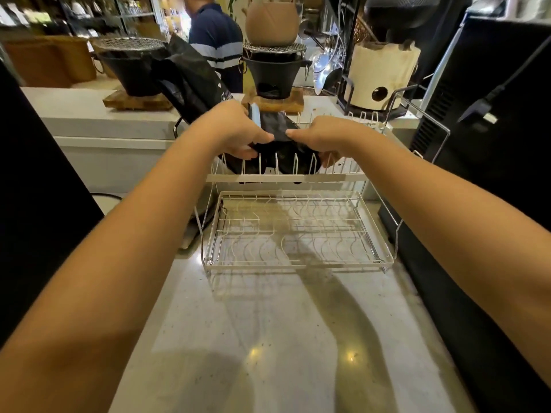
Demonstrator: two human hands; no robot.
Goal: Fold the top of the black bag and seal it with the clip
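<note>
head view, looking down, close over counter (268,338)

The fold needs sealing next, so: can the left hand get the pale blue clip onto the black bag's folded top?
Probably yes. The pale blue clip sits right at the left hand, beside the folded top of the black bag; the right hand pinches the other side, nothing between.

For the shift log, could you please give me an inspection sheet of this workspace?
Surface: pale speckled counter, glossy, bare near the camera.
Job's things: black bag on the upper tier of the dish rack; pale clip by the left hand.
Clutter: two charcoal stoves, clay pot.
Hands: left hand and right hand both pinch the bag's top.
Cables: one at the counter's left edge.
Surroundings: person in striped shirt, shelves behind.
</note>
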